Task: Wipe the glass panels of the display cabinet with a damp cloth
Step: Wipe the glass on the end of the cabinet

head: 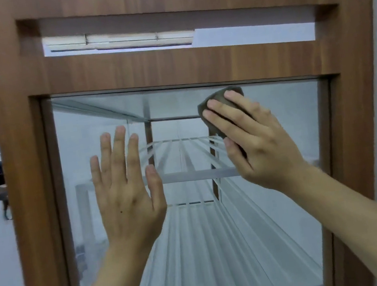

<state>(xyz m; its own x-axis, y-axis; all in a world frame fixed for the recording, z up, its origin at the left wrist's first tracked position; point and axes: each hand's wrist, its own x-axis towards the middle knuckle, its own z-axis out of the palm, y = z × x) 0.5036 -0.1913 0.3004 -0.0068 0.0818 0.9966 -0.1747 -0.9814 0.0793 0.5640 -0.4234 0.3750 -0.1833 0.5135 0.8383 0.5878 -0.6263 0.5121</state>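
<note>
1. Your cloth [222, 98] is a dark, soft, bunched wad. It looks light and should mould to a flat pane. Keep it gathered under your palm with your thumb at its edge.
2. The cloth lies at about 1 o'clock on the glass panel [197, 239], just under the top rail of the wooden frame [27, 167]. Your right hand [255, 137] grips it, fingers draped over it.
3. The glass is stiff and smooth. It is likely slick once damp, and breakable, so press evenly.
4. Your left hand [125, 184] is open with straight fingers, at 8 o'clock from the cloth. I cannot tell if it touches the glass.
5. Slatted shelves [187, 177] show behind the pane.
</note>
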